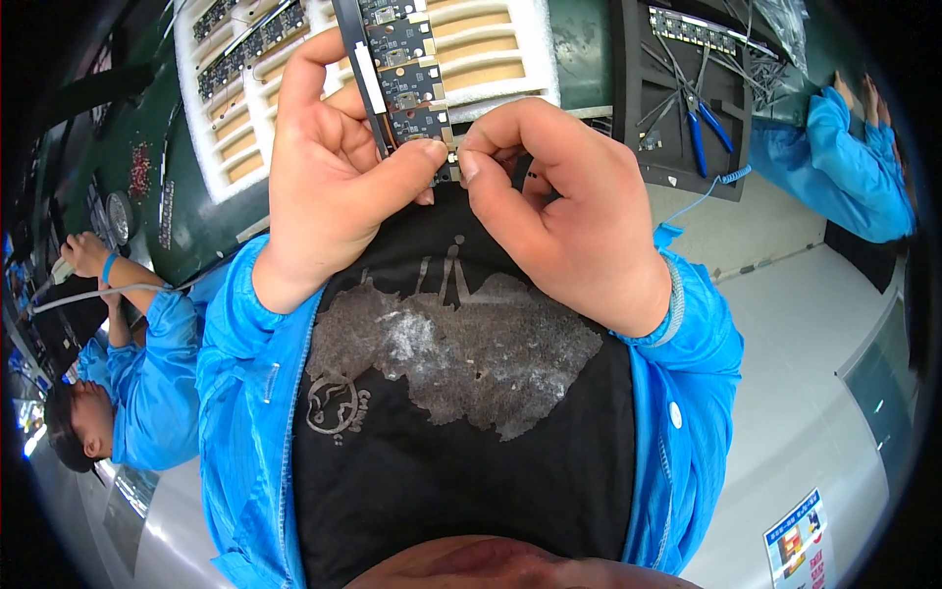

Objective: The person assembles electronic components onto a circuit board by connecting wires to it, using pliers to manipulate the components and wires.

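A long black strip of joined circuit boards (407, 74) stands up from my chest toward the bench, with a white bar along its left edge. My left hand (329, 191) is closed around it, the thumb pressed on its near end and the fingers behind. At that same end my right hand (579, 216) makes a pinch, thumb against forefinger, close to the board's lower right edge. Something dark shows between its curled fingers, but what is pinched is too small or hidden to name.
Behind the strip lies a white foam tray (211, 162) with slots, some holding board strips. To the right, a dark tray (633, 59) holds blue-handled pliers (708, 137), another board strip and thin metal pieces. Co-workers in blue sleeves (162, 324) sit at left and far right.
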Demonstrator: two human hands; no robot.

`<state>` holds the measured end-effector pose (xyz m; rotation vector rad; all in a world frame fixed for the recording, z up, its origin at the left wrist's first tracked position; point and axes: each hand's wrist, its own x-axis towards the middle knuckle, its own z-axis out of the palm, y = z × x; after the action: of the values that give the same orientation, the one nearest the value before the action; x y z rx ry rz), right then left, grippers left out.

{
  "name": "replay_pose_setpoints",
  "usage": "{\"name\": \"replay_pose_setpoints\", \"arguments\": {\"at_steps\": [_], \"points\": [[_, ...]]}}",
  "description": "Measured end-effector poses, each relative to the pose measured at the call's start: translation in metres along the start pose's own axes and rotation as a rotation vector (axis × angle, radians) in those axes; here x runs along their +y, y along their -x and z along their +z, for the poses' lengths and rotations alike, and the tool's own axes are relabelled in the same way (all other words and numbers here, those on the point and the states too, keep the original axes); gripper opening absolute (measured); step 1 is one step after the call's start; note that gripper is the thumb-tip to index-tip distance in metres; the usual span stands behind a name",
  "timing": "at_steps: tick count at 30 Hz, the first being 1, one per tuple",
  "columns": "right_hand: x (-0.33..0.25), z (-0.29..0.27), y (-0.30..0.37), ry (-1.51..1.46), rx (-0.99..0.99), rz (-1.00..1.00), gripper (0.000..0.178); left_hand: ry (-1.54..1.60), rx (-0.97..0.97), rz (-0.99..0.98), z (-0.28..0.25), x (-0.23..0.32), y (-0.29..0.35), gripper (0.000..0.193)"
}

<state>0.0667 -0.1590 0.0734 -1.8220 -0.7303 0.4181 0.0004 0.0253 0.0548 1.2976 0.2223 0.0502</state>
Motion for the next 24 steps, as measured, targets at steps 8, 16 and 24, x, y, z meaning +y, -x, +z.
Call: {"name": "replay_pose_setpoints", "arguments": {"at_steps": [8,16,24], "points": [[0.008,0.007,0.001,0.051,0.101,-0.067,0.013,-0.016,0.033,0.024,0.004,-0.004,-0.004,0.072],[0.006,0.005,-0.001,-0.02,0.081,-0.045,0.009,0.021,0.013,-0.037,0.004,0.001,-0.005,0.07],[0.026,-0.04,-0.033,0.231,0.228,-0.177,0.014,0.121,-0.045,-0.048,-0.012,-0.009,-0.008,0.045]]}}
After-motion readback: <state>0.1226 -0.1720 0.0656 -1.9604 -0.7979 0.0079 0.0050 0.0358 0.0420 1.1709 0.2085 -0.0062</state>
